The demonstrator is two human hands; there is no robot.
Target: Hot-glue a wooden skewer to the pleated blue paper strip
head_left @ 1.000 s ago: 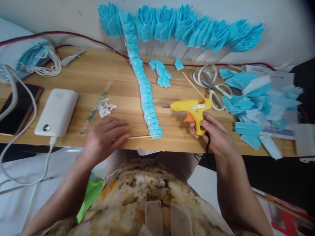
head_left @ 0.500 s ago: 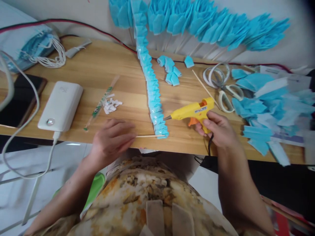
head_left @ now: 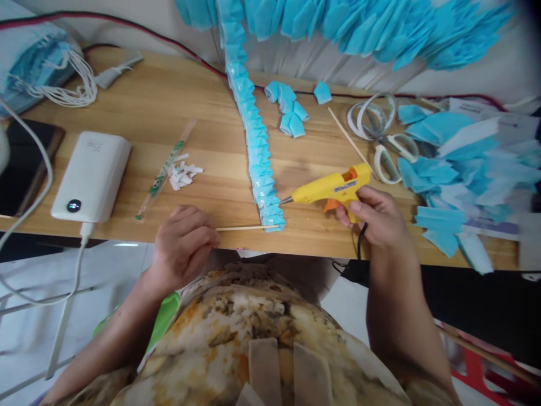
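Observation:
My left hand (head_left: pixel 186 242) is closed on one end of a thin wooden stick (head_left: pixel 240 228) near the table's front edge. The stick's other end lies across the near end of a long pleated blue strip (head_left: pixel 257 144), which runs up the table toward the wall. In my right hand (head_left: pixel 374 214) is a yellow hot glue gun (head_left: pixel 333 189), gripped by its handle. Its metal nozzle points left, right beside the strip's near end; whether they touch I cannot tell. The gun's orange trigger shows under the barrel.
Blue flowers on sticks (head_left: pixel 350 28) lean along the wall. Scissors (head_left: pixel 391 160), tape rolls (head_left: pixel 372 121) and blue cut pieces (head_left: pixel 456 152) lie at right, folded blue pieces (head_left: pixel 291 115) behind the gun. At left are a white power bank (head_left: pixel 93 175), phone (head_left: pixel 29 163) and white scraps (head_left: pixel 185 175).
My left hand has shifted slightly left along the stick, its fingers now more curled. The glue gun stays at the strip's near end. The whole view has tilted down a little.

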